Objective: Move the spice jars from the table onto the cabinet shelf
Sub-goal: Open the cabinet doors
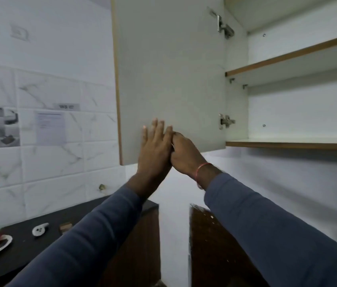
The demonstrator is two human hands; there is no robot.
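Both hands (155,146) (184,154) press flat against open cabinet door (169,69).

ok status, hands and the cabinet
Left hand flat on open cabinet door, right hand beside it, both empty. Shelves bare. No jars in view.

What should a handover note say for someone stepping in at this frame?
Left hand: flat, open, raised at the cabinet door, holding nothing.
Right hand: beside it, touching the left; no jar visible in it, grip unclear.
Door is swung open; the visible part of the lower shelf and upper shelf holds no jars.
No spice jars in view.
Left: every jar.
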